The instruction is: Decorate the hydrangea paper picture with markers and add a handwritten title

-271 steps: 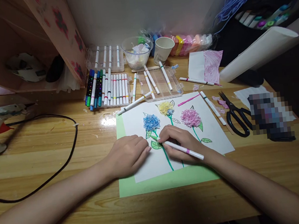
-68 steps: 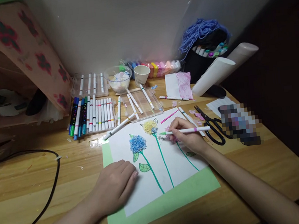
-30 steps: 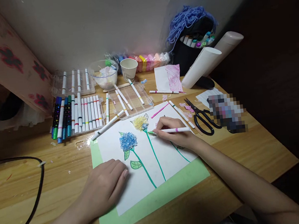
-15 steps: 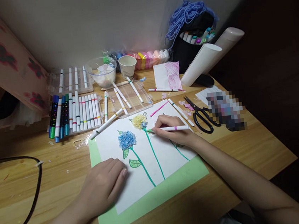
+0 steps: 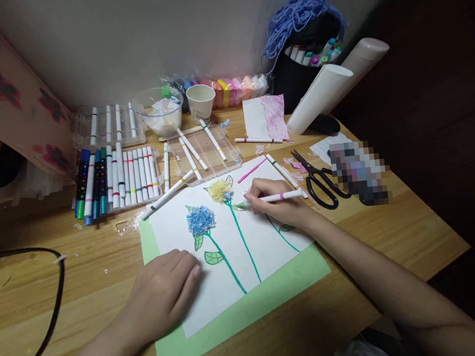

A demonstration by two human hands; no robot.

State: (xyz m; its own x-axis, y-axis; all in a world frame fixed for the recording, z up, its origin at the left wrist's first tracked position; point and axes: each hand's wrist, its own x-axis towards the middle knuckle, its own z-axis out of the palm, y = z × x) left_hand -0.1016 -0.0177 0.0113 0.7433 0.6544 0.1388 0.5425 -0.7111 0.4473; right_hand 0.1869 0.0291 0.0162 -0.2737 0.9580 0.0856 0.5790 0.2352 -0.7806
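Note:
My right hand (image 5: 271, 200) is closed around a white marker with a purple band (image 5: 284, 196). Its tip is by a small green leaf (image 5: 238, 207) on the middle stem; whether it touches cannot be made out. A white sheet (image 5: 217, 307) carries the drawing and lies on green paper (image 5: 244, 324). Crumpled bits form a blue flower head (image 5: 201, 221) and a yellow one (image 5: 221, 191), with drawn stems and leaves. My left hand (image 5: 168, 287) rests palm down on the sheet's left side, fingers slightly bent, holding nothing. My right hand partly hides the third stem (image 5: 284, 241).
Black-handled scissors (image 5: 320, 183) and pink paper scraps lie right of the sheet. Behind it are a marker tray (image 5: 207, 172), a clear bowl (image 5: 159, 124), a paper cup (image 5: 201, 103) and several markers. A black cable (image 5: 60, 293) curves at left.
The marker tip has shifted slightly right along the leaf, and the marker lies at a slightly different slant. The left hand stays resting on the sheet. The view has moved a little.

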